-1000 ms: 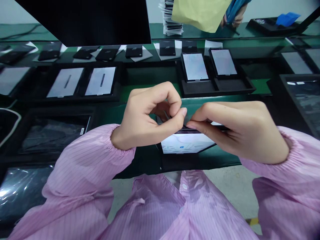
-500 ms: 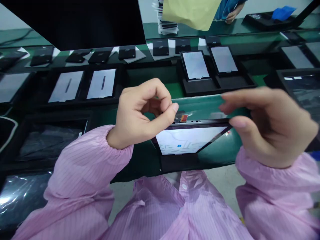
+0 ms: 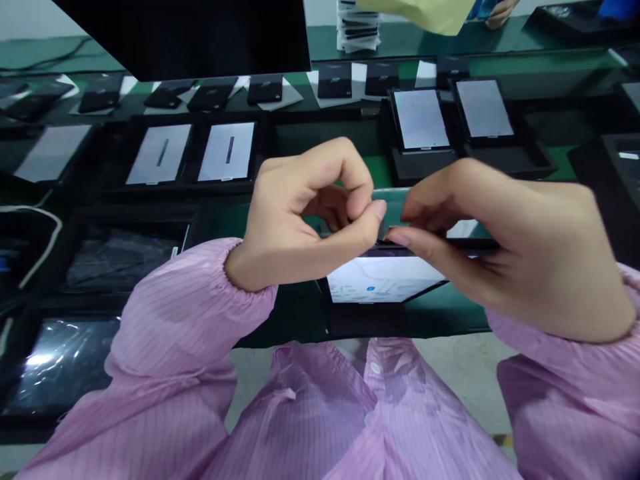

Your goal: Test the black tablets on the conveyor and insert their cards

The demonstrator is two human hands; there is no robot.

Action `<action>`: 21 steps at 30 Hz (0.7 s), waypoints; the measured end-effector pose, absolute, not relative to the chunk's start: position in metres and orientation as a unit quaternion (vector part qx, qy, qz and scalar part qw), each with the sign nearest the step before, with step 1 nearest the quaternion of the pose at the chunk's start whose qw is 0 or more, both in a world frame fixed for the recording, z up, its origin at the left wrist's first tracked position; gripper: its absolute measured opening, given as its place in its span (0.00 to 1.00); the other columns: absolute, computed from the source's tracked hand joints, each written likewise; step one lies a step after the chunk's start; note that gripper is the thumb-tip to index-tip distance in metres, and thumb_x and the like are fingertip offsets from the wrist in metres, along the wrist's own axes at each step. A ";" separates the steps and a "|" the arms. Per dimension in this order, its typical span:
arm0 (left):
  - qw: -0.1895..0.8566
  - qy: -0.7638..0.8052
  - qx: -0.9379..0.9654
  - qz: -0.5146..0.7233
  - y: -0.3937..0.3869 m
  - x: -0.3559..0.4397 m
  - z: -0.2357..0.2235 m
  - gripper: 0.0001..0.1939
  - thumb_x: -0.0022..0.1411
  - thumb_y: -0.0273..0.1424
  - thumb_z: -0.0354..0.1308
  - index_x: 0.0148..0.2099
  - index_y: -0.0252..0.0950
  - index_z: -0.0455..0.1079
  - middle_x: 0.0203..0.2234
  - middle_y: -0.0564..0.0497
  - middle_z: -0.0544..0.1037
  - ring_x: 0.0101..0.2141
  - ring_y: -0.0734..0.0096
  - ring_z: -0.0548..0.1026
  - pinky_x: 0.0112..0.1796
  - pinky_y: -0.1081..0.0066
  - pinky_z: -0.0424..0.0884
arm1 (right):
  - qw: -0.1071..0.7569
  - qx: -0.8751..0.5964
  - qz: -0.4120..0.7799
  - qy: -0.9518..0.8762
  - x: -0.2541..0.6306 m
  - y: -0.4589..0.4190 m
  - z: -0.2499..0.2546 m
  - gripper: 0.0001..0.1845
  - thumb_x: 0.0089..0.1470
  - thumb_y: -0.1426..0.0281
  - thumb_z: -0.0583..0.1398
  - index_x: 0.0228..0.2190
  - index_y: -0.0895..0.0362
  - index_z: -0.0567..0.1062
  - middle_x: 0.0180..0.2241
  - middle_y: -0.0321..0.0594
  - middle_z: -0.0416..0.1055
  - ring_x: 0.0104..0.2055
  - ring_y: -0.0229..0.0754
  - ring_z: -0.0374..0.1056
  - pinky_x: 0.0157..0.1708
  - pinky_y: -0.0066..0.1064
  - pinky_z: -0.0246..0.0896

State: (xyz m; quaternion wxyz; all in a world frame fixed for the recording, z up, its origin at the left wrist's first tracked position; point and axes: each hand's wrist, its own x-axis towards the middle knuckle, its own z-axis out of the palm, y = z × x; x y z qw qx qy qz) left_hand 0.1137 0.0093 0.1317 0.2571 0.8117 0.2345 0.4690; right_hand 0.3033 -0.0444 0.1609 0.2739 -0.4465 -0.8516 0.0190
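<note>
A tablet point(image 3: 385, 277) with a lit white screen stands tilted in front of me, its thin top edge upward. My left hand point(image 3: 310, 213) is closed, thumb and index finger pinched at the left part of that edge; its other fingers are partly hidden. My right hand point(image 3: 510, 247) has thumb and index finger brought together at the same edge, just right of the left thumb. A small reddish memory card point(image 3: 387, 231) barely shows at the right thumb tip, mostly covered by it.
Two lit tablets point(image 3: 420, 120) rest on a black tray to the right, with more lit tablets point(image 3: 227, 152) at left. A dark monitor point(image 3: 200, 40) overhangs the bench. Black devices point(image 3: 335, 81) lie on papers along the back. A person's hand point(image 3: 501, 12) shows at the far side.
My right hand has moved left along the tablet's edge and closed around the card, which was visible before. My left hand keeps its grip. The whole view has shifted slightly.
</note>
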 end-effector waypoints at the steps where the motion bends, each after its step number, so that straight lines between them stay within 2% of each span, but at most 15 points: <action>1: 0.264 0.236 0.809 0.469 0.008 0.114 0.132 0.14 0.63 0.23 0.55 0.27 0.38 0.56 0.22 0.58 0.67 0.21 0.85 0.68 0.20 0.78 0.64 | 0.267 -0.447 0.023 -0.853 0.303 -0.045 0.162 0.03 0.62 0.67 0.58 0.34 0.51 0.70 0.27 0.30 0.71 0.25 0.34 0.68 0.23 0.27 0.61; 5: 0.313 0.249 0.791 0.464 0.006 0.112 0.135 0.14 0.59 0.23 0.59 0.26 0.38 0.57 0.23 0.58 0.69 0.19 0.84 0.67 0.17 0.77 0.63 | 0.239 -0.416 0.029 -0.877 0.301 -0.046 0.167 0.06 0.63 0.72 0.56 0.32 0.53 0.69 0.27 0.30 0.71 0.24 0.31 0.66 0.22 0.25 0.59; 10: 0.314 0.207 0.808 0.454 0.012 0.109 0.136 0.12 0.59 0.23 0.57 0.27 0.38 0.58 0.23 0.58 0.69 0.20 0.84 0.66 0.19 0.78 0.65 | 0.253 -0.384 -0.015 -0.888 0.298 -0.044 0.169 0.12 0.60 0.76 0.58 0.25 0.55 0.71 0.20 0.28 0.64 0.19 0.26 0.53 0.18 0.22 0.52; 13: 0.316 0.199 0.820 0.434 0.015 0.107 0.137 0.12 0.61 0.25 0.57 0.29 0.38 0.57 0.24 0.58 0.68 0.20 0.85 0.66 0.20 0.79 0.65 | 0.248 -0.379 -0.003 -0.892 0.297 -0.043 0.170 0.15 0.59 0.78 0.57 0.21 0.55 0.69 0.19 0.28 0.65 0.18 0.26 0.54 0.16 0.22 0.48; 18: 0.281 0.185 0.833 0.439 0.018 0.105 0.135 0.13 0.59 0.24 0.60 0.30 0.39 0.57 0.24 0.58 0.68 0.20 0.83 0.67 0.20 0.78 0.66 | 0.277 -0.406 0.041 -0.870 0.297 -0.043 0.169 0.09 0.58 0.73 0.60 0.26 0.53 0.68 0.19 0.25 0.61 0.15 0.26 0.48 0.18 0.21 0.52; 21: 0.272 0.184 0.834 0.444 0.017 0.105 0.134 0.14 0.58 0.24 0.61 0.30 0.39 0.57 0.24 0.58 0.68 0.19 0.83 0.67 0.19 0.78 0.66 | 0.276 -0.425 0.062 -0.860 0.299 -0.043 0.166 0.07 0.57 0.71 0.60 0.28 0.53 0.68 0.19 0.24 0.64 0.15 0.25 0.49 0.17 0.21 0.51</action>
